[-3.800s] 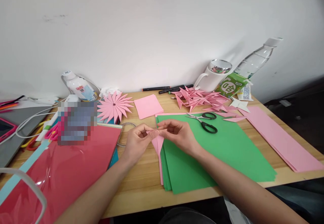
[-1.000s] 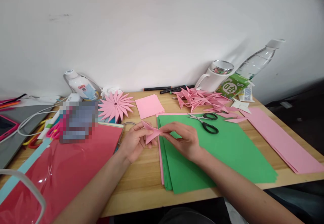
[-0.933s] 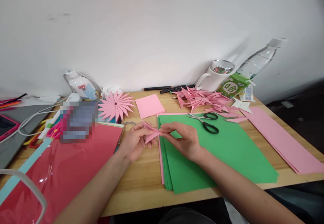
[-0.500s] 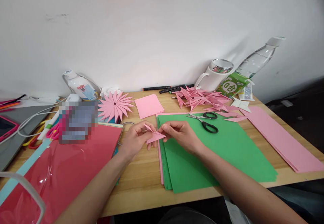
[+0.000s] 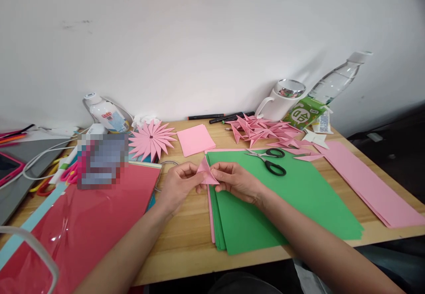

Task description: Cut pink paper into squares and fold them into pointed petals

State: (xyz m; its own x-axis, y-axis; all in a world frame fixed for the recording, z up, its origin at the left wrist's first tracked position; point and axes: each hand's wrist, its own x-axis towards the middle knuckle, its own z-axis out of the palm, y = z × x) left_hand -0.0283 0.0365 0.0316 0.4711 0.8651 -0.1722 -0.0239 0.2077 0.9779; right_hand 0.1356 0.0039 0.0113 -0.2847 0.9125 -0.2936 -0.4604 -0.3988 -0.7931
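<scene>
Between my two hands is a small folded piece of pink paper (image 5: 206, 173), its tip pointing up. My left hand (image 5: 182, 182) pinches its left side between thumb and fingers. On its right edge, the thumb and fingers of my right hand (image 5: 234, 179) are closed. Both hands are held above the left edge of a stack of green paper (image 5: 282, 210). Black-handled scissors (image 5: 270, 162) lie on that stack. Beyond my hands is a stack of square pink paper (image 5: 195, 140). A pink folded-paper pinwheel shape (image 5: 151, 137) lies to its left.
Several pink folded pieces (image 5: 262, 130) are heaped before a white mug (image 5: 282, 99). A green carton (image 5: 303, 112) and a clear bottle (image 5: 341, 79) stand at the back right. Long pink paper strips (image 5: 368, 183) lie right; a red folder (image 5: 99, 218) lies left.
The folded pink paper has been turned, so its point now faces up instead of right. My right hand has shifted slightly left and grips its right edge.
</scene>
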